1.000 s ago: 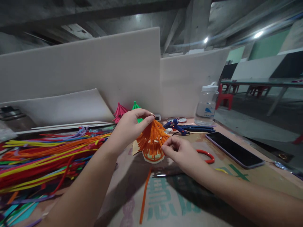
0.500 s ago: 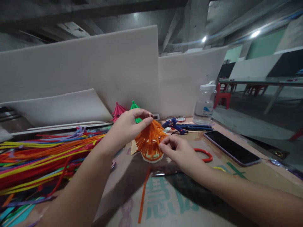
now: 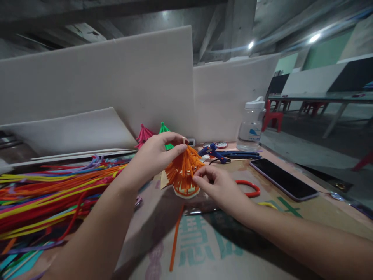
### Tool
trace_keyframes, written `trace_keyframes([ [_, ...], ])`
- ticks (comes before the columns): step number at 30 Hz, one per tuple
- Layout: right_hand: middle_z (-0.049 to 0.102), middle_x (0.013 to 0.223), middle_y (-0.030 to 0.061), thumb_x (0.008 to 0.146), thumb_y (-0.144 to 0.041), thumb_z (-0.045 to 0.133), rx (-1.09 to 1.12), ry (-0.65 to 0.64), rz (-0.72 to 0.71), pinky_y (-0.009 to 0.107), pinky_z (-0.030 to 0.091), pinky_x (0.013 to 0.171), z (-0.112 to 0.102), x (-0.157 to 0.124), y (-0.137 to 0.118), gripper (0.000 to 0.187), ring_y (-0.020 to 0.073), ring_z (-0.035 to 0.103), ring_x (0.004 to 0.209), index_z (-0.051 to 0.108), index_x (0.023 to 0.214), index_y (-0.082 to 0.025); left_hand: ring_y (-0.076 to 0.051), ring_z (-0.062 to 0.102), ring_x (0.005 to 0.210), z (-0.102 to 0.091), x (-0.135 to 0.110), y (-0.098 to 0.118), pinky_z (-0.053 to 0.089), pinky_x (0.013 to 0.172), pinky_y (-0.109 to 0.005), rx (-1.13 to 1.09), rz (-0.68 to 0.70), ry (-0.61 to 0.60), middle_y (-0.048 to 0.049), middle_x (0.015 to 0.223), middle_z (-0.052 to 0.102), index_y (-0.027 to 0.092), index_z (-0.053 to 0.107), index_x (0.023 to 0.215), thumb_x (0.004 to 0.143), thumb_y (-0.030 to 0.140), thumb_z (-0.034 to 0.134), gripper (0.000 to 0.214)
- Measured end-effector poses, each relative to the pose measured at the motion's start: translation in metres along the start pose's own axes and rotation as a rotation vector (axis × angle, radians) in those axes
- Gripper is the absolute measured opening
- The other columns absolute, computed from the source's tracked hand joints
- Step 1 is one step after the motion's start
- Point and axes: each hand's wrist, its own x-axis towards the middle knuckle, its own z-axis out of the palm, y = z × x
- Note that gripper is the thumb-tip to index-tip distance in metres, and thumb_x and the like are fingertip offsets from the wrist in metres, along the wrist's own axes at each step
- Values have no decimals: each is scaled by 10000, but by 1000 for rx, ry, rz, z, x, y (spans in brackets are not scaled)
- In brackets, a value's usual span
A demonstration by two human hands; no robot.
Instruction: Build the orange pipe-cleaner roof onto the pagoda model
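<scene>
An orange pipe-cleaner cone [image 3: 183,173], shaped like a small thatched roof, stands over a pale round base [image 3: 186,194] on the cardboard. My left hand [image 3: 163,149] pinches its top, where a short pale stick shows between thumb and fingers. At the right side of the cone, thumb and forefinger of my right hand [image 3: 214,184] close on the end of an orange strand. A loose orange pipe cleaner [image 3: 176,241] lies in front. Behind my left hand are a pink cone [image 3: 142,134] and a green cone [image 3: 164,128] of the same make.
Many coloured pipe cleaners [image 3: 52,198] spread across the left. Red-handled scissors [image 3: 252,188] lie beside my right wrist, their blades partly hidden. Further back are a blue glue gun [image 3: 214,151], a water bottle [image 3: 250,130] and a phone [image 3: 282,179]. White boards [image 3: 122,81] stand behind.
The view has shifted very slightly. Both hands keep the same hold on the orange cone, with hardly any movement of the fingers.
</scene>
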Motion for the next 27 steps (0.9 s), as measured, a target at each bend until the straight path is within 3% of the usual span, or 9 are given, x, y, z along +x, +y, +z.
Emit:
trace_keyframes([
  [5,422,548,-69,798,-241,592,-76,15,-22,238,289,509,0,1,4,87,109,382,524,603,731,-187,-217,677,961,0,1,-4,511,904,-328,-4,7,0,-58,1015,755,190,721,969,878,387,599,249],
  [10,529,620,-32,807,-230,569,-98,-23,-68,233,333,524,1,0,10,89,119,453,572,603,735,-189,-223,678,979,-1,2,-4,516,899,-331,-17,4,-8,-63,1028,755,192,718,967,876,383,596,245],
  [15,436,544,-63,790,-243,586,-60,32,-40,231,304,496,0,0,4,81,109,391,518,607,732,-190,-214,679,954,-1,1,-3,519,890,-324,-8,-5,-14,-53,1024,751,197,709,963,880,384,589,238],
  [23,405,530,-71,794,-263,582,-33,23,-20,235,300,494,-1,0,-1,95,112,375,508,612,742,-189,-277,629,1109,-1,-4,2,488,955,-394,134,47,-188,-114,1234,656,173,597,1222,790,356,673,475],
  [27,435,544,-59,792,-251,592,-79,34,-48,235,304,495,0,2,5,89,116,396,520,624,733,-193,-272,615,1137,-1,-6,0,473,968,-381,155,99,-191,-109,1248,641,179,565,1259,807,331,650,484],
])
